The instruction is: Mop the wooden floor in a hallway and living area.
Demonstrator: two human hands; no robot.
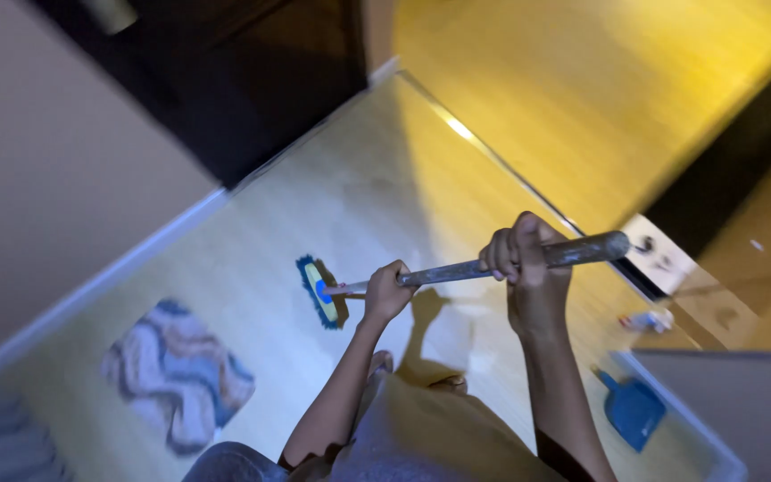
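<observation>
I hold a long grey mop handle [457, 270] in both hands. My left hand [387, 291] grips it lower down, close to the mop head. My right hand [521, 259] is closed around the handle near its top end. The mop head [318, 292] is flat, yellow with a blue fringe, and rests on the pale wooden floor [359, 187] in front of my feet [443, 382].
A wavy-patterned mat [176, 373] lies on the floor at lower left. A blue dustpan [631, 409] sits at lower right beside a small bottle [647, 320]. A dark doorway [252, 80] opens at the top, with a white skirting board [127, 259] along the wall.
</observation>
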